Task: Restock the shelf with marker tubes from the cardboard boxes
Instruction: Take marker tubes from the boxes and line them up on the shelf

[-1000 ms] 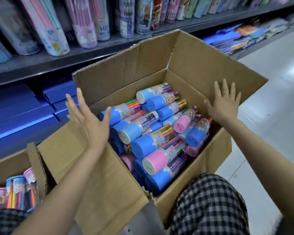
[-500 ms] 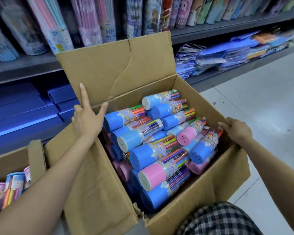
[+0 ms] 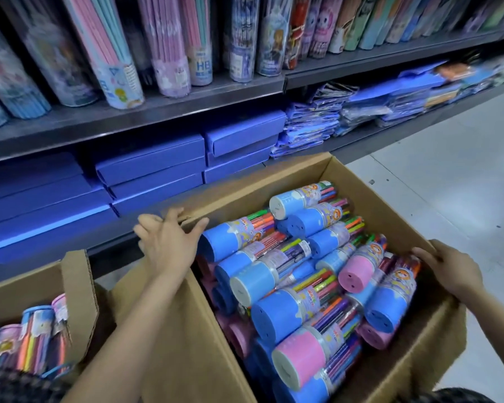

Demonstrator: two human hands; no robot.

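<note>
A large open cardboard box (image 3: 172, 344) sits in front of me, packed with marker tubes (image 3: 277, 269) lying on their sides, their caps blue or pink. My left hand (image 3: 169, 242) lies with spread fingers on the box's far-left corner, pressing on the folded-back rear flap. At the box's right rim, my right hand (image 3: 448, 271) has its fingers curled over the cardboard edge. Neither hand holds a tube. The grey shelf (image 3: 163, 112) runs just behind the box.
A second, smaller cardboard box (image 3: 79, 280) at the lower left holds more marker tubes (image 3: 41, 330). Upright pencil tubes (image 3: 120, 68) line the upper shelf. Below lie stacked blue cases (image 3: 152, 170) and wrapped packs (image 3: 312, 123). Pale floor (image 3: 448, 170) spreads to the right.
The rear flap, upright half a second ago, now lies folded back under my left hand. My right hand stays on the right rim. The view has swung left and closer.
</note>
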